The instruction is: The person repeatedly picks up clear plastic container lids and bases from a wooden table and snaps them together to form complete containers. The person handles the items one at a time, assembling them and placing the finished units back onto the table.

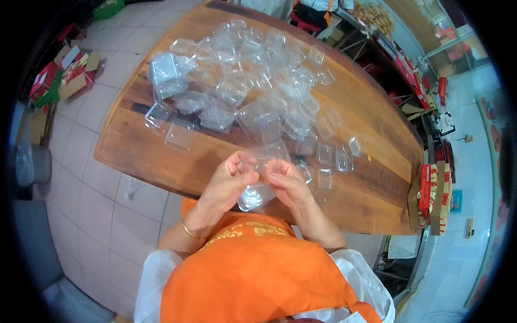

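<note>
A clear plastic clamshell box [257, 196] is held between my hands near the table's front edge, just above my orange apron. My left hand [235, 175] pinches its left side, thumb bent inward, and my right hand [286, 180] grips the right side with the thumb pressed in. One half of the box hangs below the thumbs; the other half, slightly blurred, rises beyond the fingers. Just past my hands spreads a large heap of clear plastic boxes [231, 89], some nested in a stack [167, 72] at the left. Several small single boxes [325, 178] lie to the right.
The wooden table [145, 167] has a curved-looking edge. At its right end stands an open carton [428, 196] with red packages. Open cartons [81, 75] sit on the tiled floor at far left, near a grey bin [40, 161]. A person [315, 13] stands beyond the far edge.
</note>
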